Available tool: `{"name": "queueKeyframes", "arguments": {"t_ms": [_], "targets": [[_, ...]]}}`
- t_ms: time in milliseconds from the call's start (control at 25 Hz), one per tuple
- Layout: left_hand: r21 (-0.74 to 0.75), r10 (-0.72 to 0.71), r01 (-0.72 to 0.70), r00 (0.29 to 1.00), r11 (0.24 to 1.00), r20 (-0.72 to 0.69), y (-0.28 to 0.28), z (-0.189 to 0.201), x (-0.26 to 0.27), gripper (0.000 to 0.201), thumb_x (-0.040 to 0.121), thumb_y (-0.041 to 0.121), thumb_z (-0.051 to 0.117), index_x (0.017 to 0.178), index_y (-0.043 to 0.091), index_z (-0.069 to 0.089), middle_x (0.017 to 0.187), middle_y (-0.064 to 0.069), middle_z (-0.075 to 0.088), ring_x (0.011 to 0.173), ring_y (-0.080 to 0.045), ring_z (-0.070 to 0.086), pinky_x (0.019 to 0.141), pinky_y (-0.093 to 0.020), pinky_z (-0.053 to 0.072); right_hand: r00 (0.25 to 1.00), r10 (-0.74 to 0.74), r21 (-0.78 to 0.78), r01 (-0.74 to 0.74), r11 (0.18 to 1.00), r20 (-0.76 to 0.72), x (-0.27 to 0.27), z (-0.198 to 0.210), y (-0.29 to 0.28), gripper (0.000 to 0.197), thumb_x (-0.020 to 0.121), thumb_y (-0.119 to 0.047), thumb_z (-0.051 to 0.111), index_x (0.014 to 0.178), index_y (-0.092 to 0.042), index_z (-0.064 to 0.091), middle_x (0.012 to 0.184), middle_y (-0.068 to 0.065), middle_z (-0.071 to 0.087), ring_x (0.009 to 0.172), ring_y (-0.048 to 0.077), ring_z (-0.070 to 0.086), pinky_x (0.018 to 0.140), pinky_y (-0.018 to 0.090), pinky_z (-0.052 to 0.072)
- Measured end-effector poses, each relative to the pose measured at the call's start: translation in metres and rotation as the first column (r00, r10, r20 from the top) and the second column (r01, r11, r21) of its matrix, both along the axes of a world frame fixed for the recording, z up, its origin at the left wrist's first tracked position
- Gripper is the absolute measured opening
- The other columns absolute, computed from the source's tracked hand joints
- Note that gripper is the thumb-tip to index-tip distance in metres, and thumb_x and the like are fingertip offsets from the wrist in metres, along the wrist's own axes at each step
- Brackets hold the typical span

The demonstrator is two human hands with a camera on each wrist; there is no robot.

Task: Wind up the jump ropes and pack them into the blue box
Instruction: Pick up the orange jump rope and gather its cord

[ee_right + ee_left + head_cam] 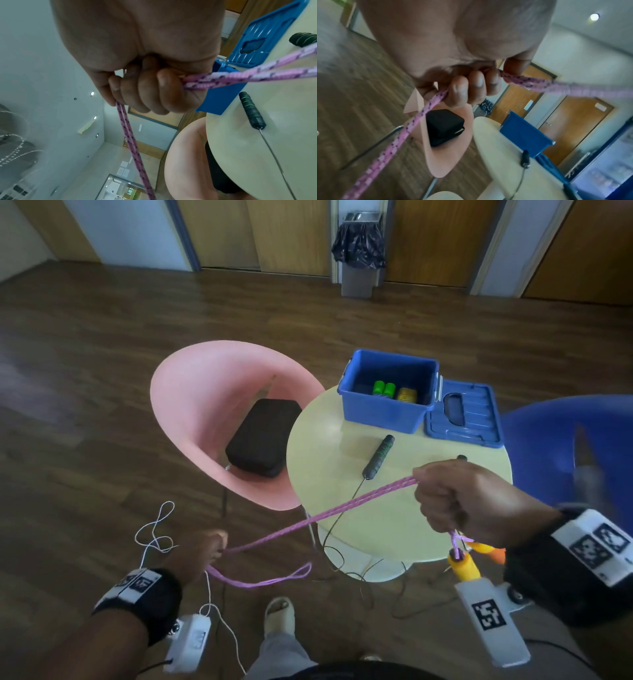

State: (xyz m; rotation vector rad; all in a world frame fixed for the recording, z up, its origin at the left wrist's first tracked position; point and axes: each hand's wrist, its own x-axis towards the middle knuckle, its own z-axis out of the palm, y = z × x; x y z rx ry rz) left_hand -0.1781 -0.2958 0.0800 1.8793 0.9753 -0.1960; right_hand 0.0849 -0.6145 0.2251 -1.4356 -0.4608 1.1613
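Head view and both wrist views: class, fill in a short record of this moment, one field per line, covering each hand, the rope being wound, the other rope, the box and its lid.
left hand: grips the pink rope, a loop hanging below it
right hand: grips the doubled pink rope; yellow handles hang beneath it
black rope handle: lies on the round table, thin cord trailing over the edge
blue box: open, on the table, with green and yellow items inside
blue lid: flat on the table, beside the box
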Motion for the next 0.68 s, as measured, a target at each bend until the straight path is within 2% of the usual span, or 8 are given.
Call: {"name": "queueKeyframes", "arguments": {"t_ms": [120,200,280,360,400,480,560,680], "targets": [[-0.078,0.043,-0.037,0.996,0.996,0.081,-0.026,0.016,0.019,0.024,0.095,0.008,0.056,0.074,0.021,0.056,0.082,-0.016,0.060,0.076,-0.021,0.052,0.075,-0.033,0.043,0.960,0.149,-0.200,-0.102,0.974,0.238,-0.001,-0.005,-0.004,0.043,0.084,-0.034,0.056,0.054,-0.012,0.036,0.056,0.013,0.026,0.051,0.022,0.018,0.050,0.036,0.018],[-0.076,-0.097,0.110,0.983,0.991,0.159,-0.051,0.041,0.040,0.022,0.097,0.014,0.055,0.078,0.023,0.058,0.083,-0.004,0.062,0.074,-0.011,0.052,0.072,-0.022,0.042,0.843,0.309,-0.445,-0.094,0.890,0.440,-0.007,-0.008,0.000,0.031,0.085,-0.041,0.060,0.071,-0.014,0.058,0.071,0.014,0.052,0.052,0.025,0.041,0.051,0.040,0.038],[-0.010,-0.358,0.368,0.911,0.930,0.203,-0.080,0.069,0.063,0.017,0.087,0.034,0.055,0.074,0.025,0.057,0.071,0.012,0.055,0.068,-0.002,0.048,0.065,-0.018,0.038,0.725,0.411,-0.562,-0.040,0.826,0.553,-0.018,-0.013,0.004,0.031,0.085,-0.050,0.062,0.111,-0.032,0.062,0.109,-0.007,0.066,0.079,0.014,0.068,0.076,0.038,0.054],[0.116,-0.507,0.493,0.833,0.862,0.221,-0.109,0.091,0.085,0.018,0.084,0.039,0.058,0.077,0.024,0.059,0.069,0.014,0.057,0.066,-0.001,0.049,0.063,-0.020,0.038,0.623,0.532,-0.604,-0.116,0.788,0.574,-0.031,-0.015,0.013,0.062,0.080,-0.061,0.061,0.137,-0.042,0.045,0.139,-0.020,0.051,0.116,0.010,0.061,0.099,0.029,0.045],[0.184,-0.530,0.497,0.812,0.848,0.245,-0.121,0.096,0.094,0.014,0.087,0.035,0.061,0.079,0.024,0.060,0.069,0.013,0.058,0.066,-0.002,0.050,0.062,-0.021,0.039,0.613,0.555,-0.587,-0.177,0.790,0.562,-0.037,-0.014,0.018,0.064,0.082,-0.060,0.061,0.140,-0.042,0.043,0.142,-0.020,0.048,0.124,0.010,0.054,0.103,0.028,0.041],[0.254,-0.526,0.464,0.787,0.849,0.323,-0.136,0.104,0.106,0.009,0.088,0.030,0.064,0.080,0.026,0.062,0.069,0.011,0.062,0.065,-0.004,0.053,0.062,-0.022,0.041,0.622,0.571,-0.503,-0.308,0.808,0.536,-0.042,-0.017,0.026,0.038,0.091,-0.042,0.061,0.127,-0.029,0.057,0.126,-0.010,0.063,0.113,0.011,0.058,0.099,0.031,0.044],[0.260,-0.479,0.405,0.788,0.876,0.386,-0.136,0.104,0.112,0.010,0.085,0.035,0.068,0.079,0.029,0.065,0.069,0.011,0.064,0.067,-0.002,0.055,0.064,-0.021,0.043,0.634,0.564,-0.462,-0.342,0.818,0.529,-0.039,-0.013,0.028,0.019,0.097,-0.032,0.056,0.099,-0.015,0.064,0.091,-0.002,0.070,0.081,0.010,0.060,0.080,0.031,0.048],[0.257,-0.441,0.365,0.811,0.895,0.385,-0.125,0.099,0.105,0.021,0.084,0.038,0.074,0.070,0.026,0.064,0.065,0.009,0.062,0.062,-0.001,0.053,0.060,-0.018,0.041,0.649,0.522,-0.495,-0.247,0.833,0.554,-0.024,0.002,0.019,0.027,0.098,-0.038,0.051,0.075,-0.028,0.063,0.067,-0.010,0.057,0.062,0.005,0.052,0.063,0.023,0.044]]}}
